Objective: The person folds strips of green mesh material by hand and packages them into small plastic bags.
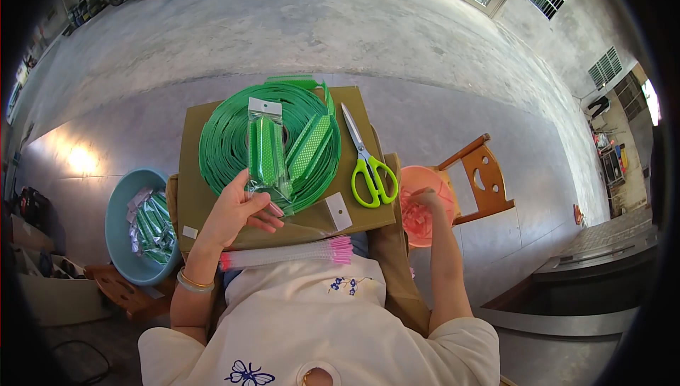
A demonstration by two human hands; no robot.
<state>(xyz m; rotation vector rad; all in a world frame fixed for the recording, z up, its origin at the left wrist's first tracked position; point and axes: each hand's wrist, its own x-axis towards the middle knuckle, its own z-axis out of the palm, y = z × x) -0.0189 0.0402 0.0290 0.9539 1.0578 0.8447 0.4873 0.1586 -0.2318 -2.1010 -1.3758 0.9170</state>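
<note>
My left hand (242,210) grips the lower end of a clear plastic packet (265,149) with a white hang-hole header. Folded green mesh strip shows inside it. The packet lies over a large coil of green strip (223,149), whose loose end crosses the coil's right side. Over on the right, my right hand (429,200) reaches into a pink basin (419,238) of pinkish, see-through pieces. Its fingers are curled in, and what they pinch is not clear. Scissors (369,166) with lime-green handles lie beside the coil, blades pointing away.
The coil rests on a brown cardboard box (190,127). A bundle of clear, pink-ended strips (290,252) lies across my lap. At left a blue basin (117,237) holds several filled packets (153,226). A wooden chair (484,182) stands at right. An empty-looking bag (338,213) lies near the box's front edge.
</note>
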